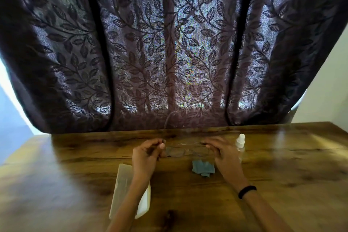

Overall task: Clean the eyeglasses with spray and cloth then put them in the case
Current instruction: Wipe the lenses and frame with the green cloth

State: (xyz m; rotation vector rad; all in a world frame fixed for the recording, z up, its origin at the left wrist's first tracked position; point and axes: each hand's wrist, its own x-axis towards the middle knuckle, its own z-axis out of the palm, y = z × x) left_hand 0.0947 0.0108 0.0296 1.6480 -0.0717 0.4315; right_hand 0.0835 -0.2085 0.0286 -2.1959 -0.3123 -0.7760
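Note:
A pair of clear-framed eyeglasses [185, 150] is held between both hands just above the wooden table [282, 171]. My left hand [146, 154] pinches the left end of the frame, and my right hand [219, 151] grips the right end. A folded blue-grey cloth [203, 168] lies on the table right below the glasses. A small clear spray bottle [240, 142] with a white cap stands just right of my right hand. A white glasses case [124, 188] lies at the left, partly hidden under my left forearm. The picture is blurred.
A dark purple curtain with a leaf pattern [169, 52] hangs directly behind the table's far edge. A pale wall [327, 90] shows at the right. My right wrist wears a black band [247, 191].

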